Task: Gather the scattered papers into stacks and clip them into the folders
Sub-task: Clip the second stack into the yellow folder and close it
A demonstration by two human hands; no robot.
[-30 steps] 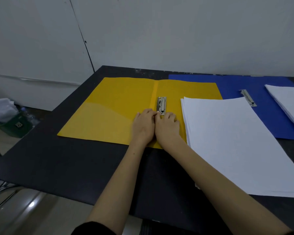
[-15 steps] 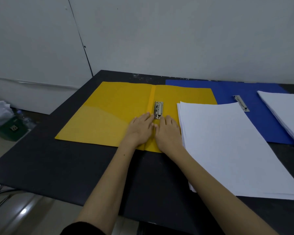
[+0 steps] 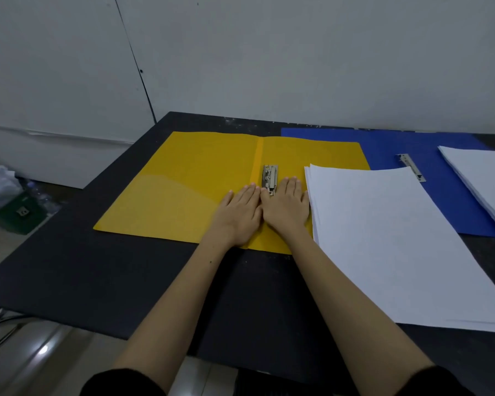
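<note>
A yellow folder (image 3: 189, 178) lies open flat on the black table, its metal clip (image 3: 270, 178) just right of the spine. My left hand (image 3: 240, 212) and my right hand (image 3: 287, 208) press palm-down side by side on the folder's near half, either side of the spine, fingers straight and holding nothing. A white paper stack (image 3: 397, 238) lies right of my right hand, overlapping the yellow folder's right edge. Behind it lies an open blue folder (image 3: 383, 150) with its own clip (image 3: 410, 167) and a second paper stack (image 3: 486, 178).
The black table (image 3: 112, 270) ends at a near edge by my forearms and a left edge. A white wall runs behind. On the floor at left sit a green box (image 3: 20, 212) and white bags.
Both hands have gone from curled fingertips at the clip's lower end to lying flat and spread on the folder either side of the spine. The camera view shifted slightly.
</note>
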